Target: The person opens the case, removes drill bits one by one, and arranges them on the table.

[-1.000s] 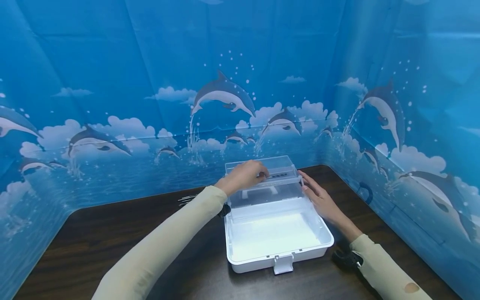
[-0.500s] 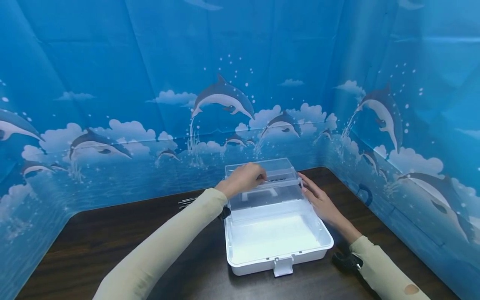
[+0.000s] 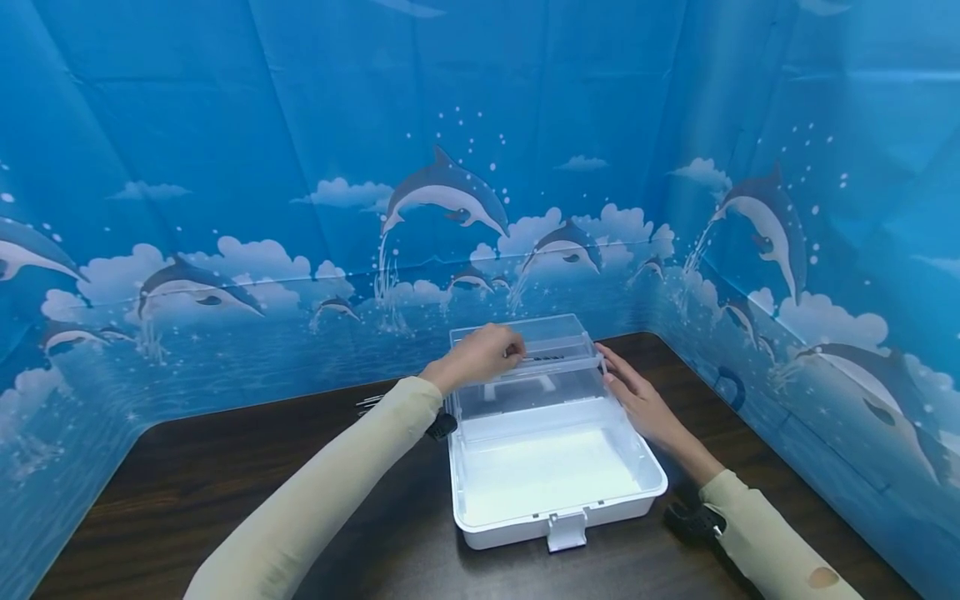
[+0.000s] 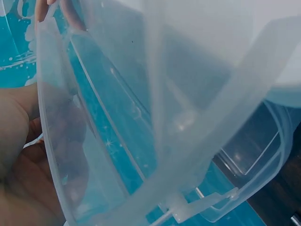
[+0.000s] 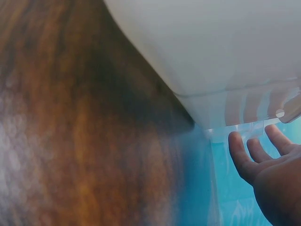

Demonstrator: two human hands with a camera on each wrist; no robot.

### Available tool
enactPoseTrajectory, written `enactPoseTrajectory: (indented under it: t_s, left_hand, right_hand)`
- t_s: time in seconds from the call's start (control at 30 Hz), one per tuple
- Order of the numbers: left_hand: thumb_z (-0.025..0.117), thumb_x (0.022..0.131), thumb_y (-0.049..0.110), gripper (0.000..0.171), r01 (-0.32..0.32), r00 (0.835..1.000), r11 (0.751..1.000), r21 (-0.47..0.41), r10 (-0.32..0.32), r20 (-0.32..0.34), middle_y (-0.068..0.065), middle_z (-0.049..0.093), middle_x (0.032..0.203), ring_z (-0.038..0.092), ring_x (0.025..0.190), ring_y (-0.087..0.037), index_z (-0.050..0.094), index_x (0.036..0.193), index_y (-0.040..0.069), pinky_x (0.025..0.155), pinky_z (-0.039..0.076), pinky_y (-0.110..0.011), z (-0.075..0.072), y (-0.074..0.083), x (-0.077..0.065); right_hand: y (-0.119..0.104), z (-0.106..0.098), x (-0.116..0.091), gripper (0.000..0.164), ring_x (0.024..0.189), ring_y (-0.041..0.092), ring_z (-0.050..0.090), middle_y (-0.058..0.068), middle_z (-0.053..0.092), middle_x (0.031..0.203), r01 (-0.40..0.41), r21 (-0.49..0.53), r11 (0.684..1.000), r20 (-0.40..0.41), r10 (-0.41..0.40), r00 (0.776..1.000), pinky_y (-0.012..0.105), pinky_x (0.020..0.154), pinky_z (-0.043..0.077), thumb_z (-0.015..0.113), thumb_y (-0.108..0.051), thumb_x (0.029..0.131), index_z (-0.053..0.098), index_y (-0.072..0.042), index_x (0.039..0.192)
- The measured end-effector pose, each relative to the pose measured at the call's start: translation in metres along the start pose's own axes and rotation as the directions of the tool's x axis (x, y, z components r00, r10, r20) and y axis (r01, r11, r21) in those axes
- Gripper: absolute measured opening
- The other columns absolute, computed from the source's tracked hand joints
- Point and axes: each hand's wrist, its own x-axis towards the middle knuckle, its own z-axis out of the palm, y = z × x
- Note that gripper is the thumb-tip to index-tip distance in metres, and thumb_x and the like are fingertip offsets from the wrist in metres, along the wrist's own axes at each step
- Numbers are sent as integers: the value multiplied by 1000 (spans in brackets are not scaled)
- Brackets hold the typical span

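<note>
A white storage box [image 3: 558, 533] stands on the table with its clear lid [image 3: 558, 327] raised at the back. My left hand [image 3: 483, 354] is over the lid's far compartment, fingers curled, pinching a thin rod [image 3: 546, 359] with a dark, ridged end. In the left wrist view, the left hand [image 4: 23, 155] shows partly through the clear wall [image 4: 49, 117]. At the lid's right side, my right hand [image 3: 637, 396] holds the edge between thumb and fingers. The right wrist view shows that hand's fingers [image 5: 242, 155] by the clear edge; its thumb is hidden there.
Several thin silvery rods [image 3: 369, 403] lie on the dark wooden table [image 3: 225, 467], left of the box and partly behind the left sleeve. The box's latch [image 3: 567, 532] hangs at its front. A dolphin-print sheet [image 3: 337, 167] hangs behind and to the right.
My left hand has shifted slightly left, and the rod with the dark end has moved left with it. The right hand and the box keep their places.
</note>
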Motion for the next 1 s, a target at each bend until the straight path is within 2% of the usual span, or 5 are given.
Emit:
enactPoseTrajectory:
  t_s: [0.17, 0.3, 0.47, 0.73, 1.0]
  left_hand:
    - [55, 108, 16, 22, 8, 1000, 999, -39, -9, -10, -3, 65, 106, 61, 89, -12, 70, 120, 6, 79, 52, -30, -1, -1, -2]
    - [51, 109, 15, 24, 30, 999, 993, -110, -33, -21, -4, 63, 104, 58, 77, -14, 68, 122, 4, 73, 49, -33, -1, -4, -5]
    - [47, 110, 12, 26, 42, 997, 984, -172, -52, -53, -8, 62, 110, 52, 73, -18, 67, 122, 0, 72, 46, -37, -3, -10, -11]
    - [46, 111, 15, 27, 45, 991, 978, -202, -68, -111, -8, 58, 97, 49, 71, -20, 67, 121, 0, 70, 44, -38, -13, -20, -27]
    - [49, 111, 20, 27, 113, 981, 944, -309, -156, -117, -16, 61, 97, 46, 67, -20, 67, 122, 4, 64, 40, -35, -13, -33, -44]
  right_hand:
    - [-3, -1, 0, 55, 146, 49, 23, 23, 25, 163, -11, -4, 1000, 1, 11, 1000, 74, 104, 26, 41, -19, 112, 23, -13, 163]
    - [-1, -1, 1, 55, 146, 50, 23, 24, 25, 162, -11, -7, 1000, 6, 11, 1000, 74, 103, 27, 41, -19, 112, 22, -12, 164]
    - [22, -2, 7, 55, 147, 50, 22, 22, 23, 164, -5, -3, 1000, 7, 5, 1000, 75, 103, 26, 40, -22, 113, 21, -18, 165]
    - [39, -5, 12, 55, 147, 46, 24, 13, 25, 165, 35, -15, 999, -12, -35, 999, 74, 102, 29, 42, -32, 112, 24, -31, 164]
    - [40, 0, 9, 55, 146, 47, 26, 13, 25, 165, 17, -20, 1000, -14, -17, 1000, 73, 100, 33, 42, -33, 112, 24, -33, 164]
